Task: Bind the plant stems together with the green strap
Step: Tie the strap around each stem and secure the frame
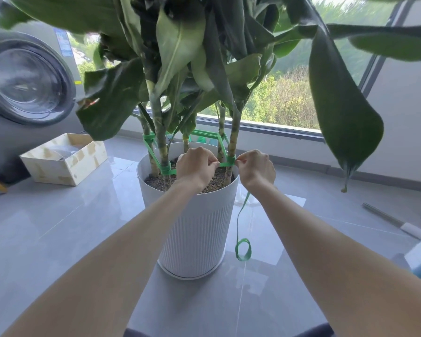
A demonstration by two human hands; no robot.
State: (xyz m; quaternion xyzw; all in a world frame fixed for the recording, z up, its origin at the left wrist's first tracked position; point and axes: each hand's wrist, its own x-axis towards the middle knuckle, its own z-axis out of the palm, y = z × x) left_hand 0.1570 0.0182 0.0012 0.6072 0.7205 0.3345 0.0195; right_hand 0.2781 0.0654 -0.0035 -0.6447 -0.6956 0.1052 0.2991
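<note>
Head view: left hand [196, 166] and right hand [255, 167] pinch the green strap [226, 164] beside one stem [235, 132], above pot rim [141, 173]

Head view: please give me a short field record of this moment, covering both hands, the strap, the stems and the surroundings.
left hand: pinches the green strap just left of the near right stem
right hand: pinches the strap on that stem's other side
green strap: looped around several stems, linking them; loose tail hangs beside the pot, ending in a small coil
pot: white, ribbed, on grey tiled floor
surroundings: washing machine and open box at left; window behind
</note>
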